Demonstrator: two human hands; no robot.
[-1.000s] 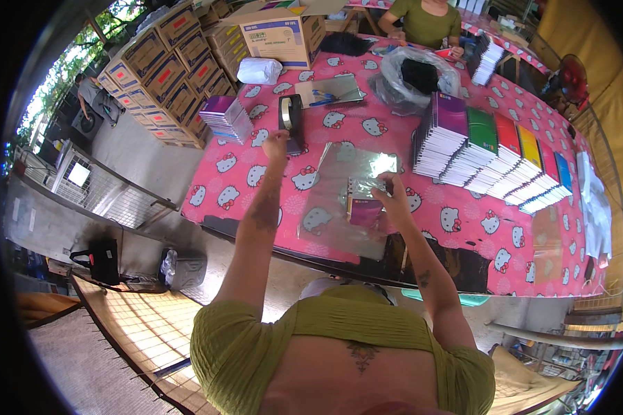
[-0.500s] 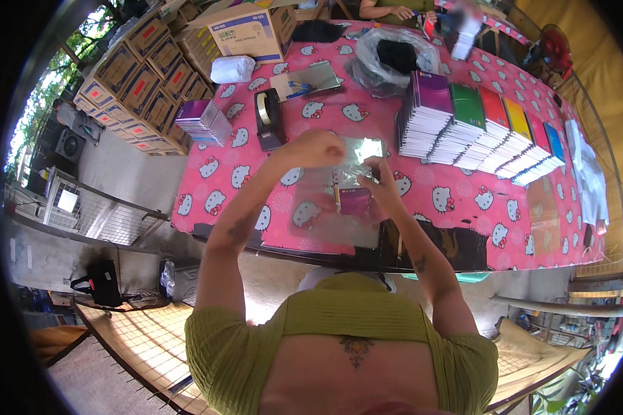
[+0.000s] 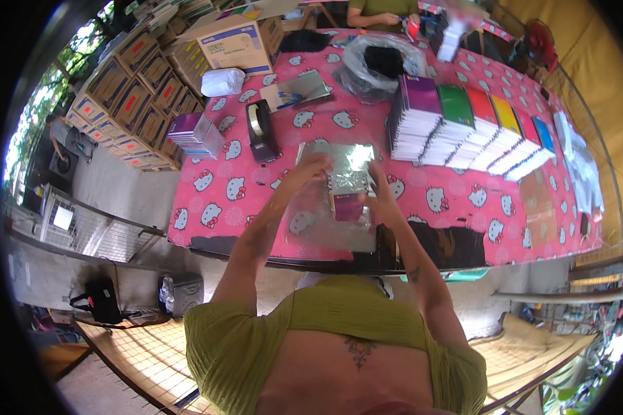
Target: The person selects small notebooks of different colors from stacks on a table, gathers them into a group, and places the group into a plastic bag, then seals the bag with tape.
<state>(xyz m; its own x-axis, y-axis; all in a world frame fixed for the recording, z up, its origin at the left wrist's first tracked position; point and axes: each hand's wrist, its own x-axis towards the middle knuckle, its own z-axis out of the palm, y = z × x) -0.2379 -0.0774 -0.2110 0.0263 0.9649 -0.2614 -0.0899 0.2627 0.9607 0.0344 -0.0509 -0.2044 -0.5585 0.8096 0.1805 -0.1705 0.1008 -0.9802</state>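
A spiral-bound notebook (image 3: 347, 207) with a purple cover lies in front of me, its upper part under shiny clear plastic (image 3: 351, 156). My left hand (image 3: 313, 170) is at the left edge of the plastic, fingers curled in on it. At the notebook's right side is my right hand (image 3: 382, 196), thumb over the edge and fingers along the side. Beneath the notebook a larger clear sheet (image 3: 311, 235) spreads on the table. A black tape dispenser (image 3: 262, 131) stands beyond my left hand.
Notebook stacks (image 3: 457, 131) in several colours stand at the right, with a smaller purple stack (image 3: 195, 135) at the left. Behind are a clear bag (image 3: 356, 59) with black contents and an open carton (image 3: 235, 52). A co-worker's hands (image 3: 394, 19) are at the far side.
My left hand has come down from above the plastic to its left edge. My right hand has shifted slightly down along the notebook. The view has tilted a little.
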